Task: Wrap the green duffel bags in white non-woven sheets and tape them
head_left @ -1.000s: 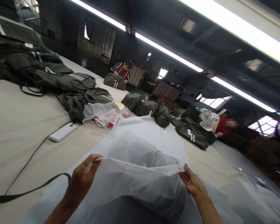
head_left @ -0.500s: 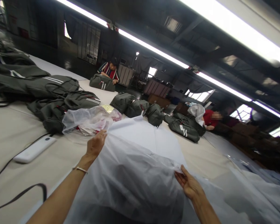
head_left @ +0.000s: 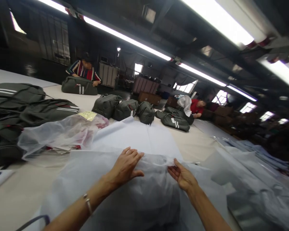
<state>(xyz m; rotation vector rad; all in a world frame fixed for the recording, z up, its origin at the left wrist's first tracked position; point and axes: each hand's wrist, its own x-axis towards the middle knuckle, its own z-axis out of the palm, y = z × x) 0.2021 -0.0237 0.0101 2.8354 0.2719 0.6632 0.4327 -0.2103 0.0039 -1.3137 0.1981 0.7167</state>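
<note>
A large translucent plastic bag (head_left: pixel 139 189) lies in front of me with something dark inside it. My left hand (head_left: pixel 126 165) rests near the bag's upper edge, fingers and thumb apart, palm down on the plastic. To its right, my right hand (head_left: pixel 183 176) pinches the gathered edge of the same bag between thumb and fingers. White sheets (head_left: pixel 139 136) are spread beyond the bag. Left of them sits a clear plastic bag (head_left: pixel 62 131) with red and white pieces in it and a yellow label (head_left: pixel 87 115).
Dark green bags with white stripes (head_left: pixel 31 96) are heaped at left, more (head_left: pixel 126 109) stand across the table. A person in a striped top (head_left: pixel 86 72) and one in red (head_left: pixel 197 107) work beyond. Plastic sheets (head_left: pixel 257 183) lie at right. A white device (head_left: pixel 0 179) is at left.
My left hand has moved right along the bag's edge, let go of the plastic and opened. The right hand keeps its pinch. The view has turned right.
</note>
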